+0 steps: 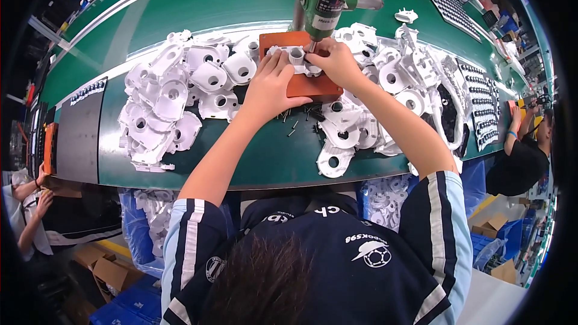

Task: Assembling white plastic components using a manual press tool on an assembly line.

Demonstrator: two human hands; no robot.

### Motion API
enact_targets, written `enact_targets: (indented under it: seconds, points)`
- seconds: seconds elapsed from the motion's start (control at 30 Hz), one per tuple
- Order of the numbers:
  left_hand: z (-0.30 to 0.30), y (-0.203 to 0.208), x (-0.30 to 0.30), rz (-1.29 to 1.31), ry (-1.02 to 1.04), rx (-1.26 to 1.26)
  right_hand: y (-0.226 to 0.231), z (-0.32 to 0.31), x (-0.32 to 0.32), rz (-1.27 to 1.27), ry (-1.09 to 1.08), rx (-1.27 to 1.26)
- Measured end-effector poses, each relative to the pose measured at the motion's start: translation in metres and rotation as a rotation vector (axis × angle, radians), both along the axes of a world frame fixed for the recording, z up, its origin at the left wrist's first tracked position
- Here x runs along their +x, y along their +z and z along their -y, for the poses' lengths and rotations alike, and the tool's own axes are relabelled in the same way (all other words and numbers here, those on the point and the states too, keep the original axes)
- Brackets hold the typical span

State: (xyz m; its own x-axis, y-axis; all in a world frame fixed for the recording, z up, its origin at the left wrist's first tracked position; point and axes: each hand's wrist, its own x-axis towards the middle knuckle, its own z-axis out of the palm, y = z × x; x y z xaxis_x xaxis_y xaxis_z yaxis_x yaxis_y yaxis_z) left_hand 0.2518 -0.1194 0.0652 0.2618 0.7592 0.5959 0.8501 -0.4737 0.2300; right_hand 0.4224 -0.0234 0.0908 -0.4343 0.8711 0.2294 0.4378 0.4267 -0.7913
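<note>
A white plastic housing [295, 55] with a round collar rests on an orange block [313, 86] under the spindle of a green drill-press-like machine [328, 3]. My left hand [272, 81] holds the housing against the block, fingers together over its left side and thumb stretched along the block. At its right side, beside the spindle tip, my right hand [338, 65] has thumb and forefinger closed in a pinch. Whatever is between them is too small to make out. Several loose screws [294, 126] lie on the green bench just in front of the block.
Piles of white plastic housings flank the block on the left [171, 99] and right [346, 121]. Racks of small black-and-white parts [481, 105] stand farther right. Below the bench edge hang blue-lined bins [385, 201] of white parts. Other people work at both sides.
</note>
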Motion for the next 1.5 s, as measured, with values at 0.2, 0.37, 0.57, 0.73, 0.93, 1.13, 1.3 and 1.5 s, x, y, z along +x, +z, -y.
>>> enact_targets:
  seconds: [0.2,0.37,0.57,0.73,0.93,1.13,1.3,1.5]
  points:
    - [0.000,0.001,0.000,-0.007,-0.003,-0.005,-0.006,0.007,0.027,0.198,0.136,0.406]
    - [0.001,0.000,-0.001,-0.004,0.005,0.014,0.003,0.024,0.021,0.401,0.209,0.512]
    - [0.001,0.002,0.001,0.000,0.010,-0.013,0.006,0.030,0.026,0.497,0.213,0.427]
    - [0.001,0.002,0.001,-0.008,0.004,-0.026,0.010,0.035,0.020,0.501,0.215,0.405]
    - [0.001,0.001,0.001,-0.003,0.012,-0.010,0.008,0.035,0.022,0.567,0.213,0.442]
    - [0.000,0.000,-0.001,-0.007,0.013,-0.019,0.026,0.043,0.038,0.602,0.247,0.308]
    - [0.004,0.003,-0.002,0.020,0.014,-0.034,0.054,-0.046,0.097,0.147,-0.115,-0.009]
    - [0.005,0.003,-0.006,-0.017,0.036,-0.022,0.204,-0.148,0.007,-0.762,-0.309,-0.316]
